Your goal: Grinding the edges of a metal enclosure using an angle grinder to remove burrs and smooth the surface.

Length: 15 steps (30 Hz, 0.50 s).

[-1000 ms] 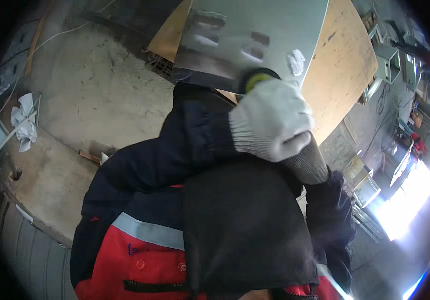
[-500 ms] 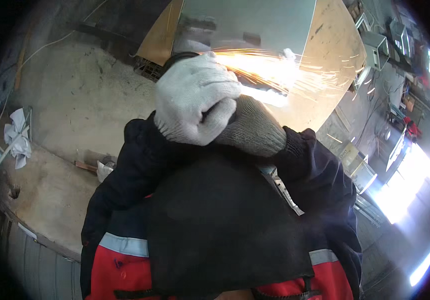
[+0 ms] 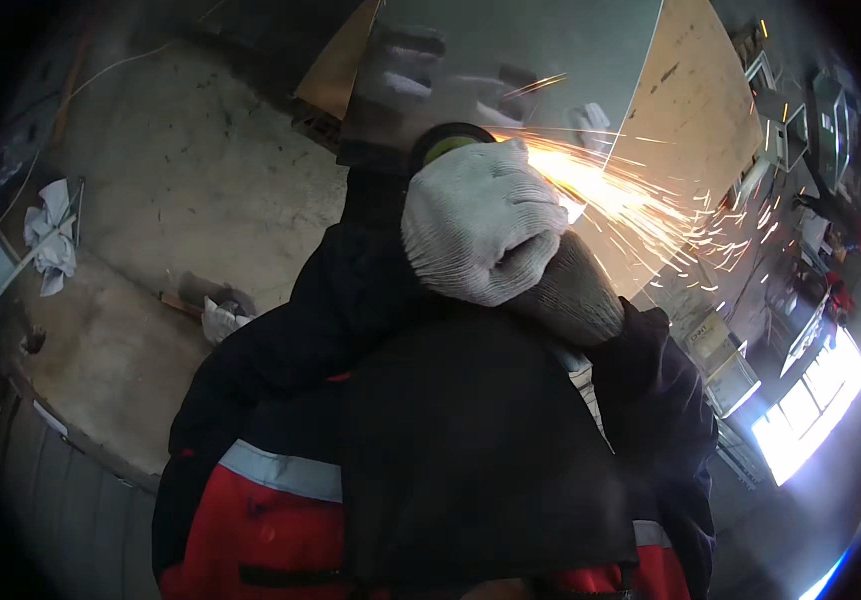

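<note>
My left hand point(image 3: 485, 222), in a white knit glove, is closed around an angle grinder whose round wheel point(image 3: 442, 138) shows dark, with a yellow-green patch, past the knuckles. Partly hidden behind it, my right hand point(image 3: 575, 295) wears a greyer, shadowed glove; its fingers are out of sight, so its hold cannot be made out. Bright orange sparks point(image 3: 600, 185) stream from beside the left hand toward the right. Beyond both hands lies a large smooth grey sheet point(image 3: 540, 45) with a tan side panel point(image 3: 695, 90). The contact point is lost behind the gloves and glare.
A dark apron point(image 3: 480, 450) hangs over my front. White cloth point(image 3: 50, 235) lies at the far left, and another pale cloth point(image 3: 220, 320) rests on the concrete floor point(image 3: 210, 180). Boxes point(image 3: 715, 350) and metal frames stand at the right, where a person in red point(image 3: 855, 245) shows far off.
Both hands and the grinder have shifted right along the sheet. The spark stream now slants down to the right, with less glare, and more of the wheel shows.
</note>
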Motion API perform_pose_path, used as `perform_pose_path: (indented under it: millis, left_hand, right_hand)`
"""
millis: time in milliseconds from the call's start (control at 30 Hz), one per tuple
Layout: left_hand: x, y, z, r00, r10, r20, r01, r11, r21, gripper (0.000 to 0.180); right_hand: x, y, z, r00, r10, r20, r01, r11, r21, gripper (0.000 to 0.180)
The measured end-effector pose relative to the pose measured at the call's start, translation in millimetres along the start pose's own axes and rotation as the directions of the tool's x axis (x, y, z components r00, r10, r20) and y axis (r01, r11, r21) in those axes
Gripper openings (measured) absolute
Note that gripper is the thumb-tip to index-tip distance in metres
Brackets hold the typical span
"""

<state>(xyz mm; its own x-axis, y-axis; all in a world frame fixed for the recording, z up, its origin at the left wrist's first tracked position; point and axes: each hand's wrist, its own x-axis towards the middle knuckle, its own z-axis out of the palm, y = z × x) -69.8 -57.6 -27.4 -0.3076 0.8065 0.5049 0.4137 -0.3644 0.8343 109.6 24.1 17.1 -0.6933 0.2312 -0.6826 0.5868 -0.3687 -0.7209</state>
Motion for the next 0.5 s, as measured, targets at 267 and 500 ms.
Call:
perform_pose_path:
  millis: [267, 500]
  left_hand:
    - [-1.2, 4.0, 43.4, 0.993, 0.043, -0.114, -0.049, 0.998, -0.049, 0.026]
    - [0.4, 8.2, 77.6, 0.998, 0.034, -0.059, -0.042, 0.991, -0.128, 0.025]
  right_hand:
    - [-20.1, 8.9, -18.8, 1.0, 0.0, -0.026, -0.004, 0.988, -0.155, 0.039]
    - [-42.6, 39.5, -38.8, 0.994, -0.047, -0.101, 0.02, 0.968, -0.25, 0.044]
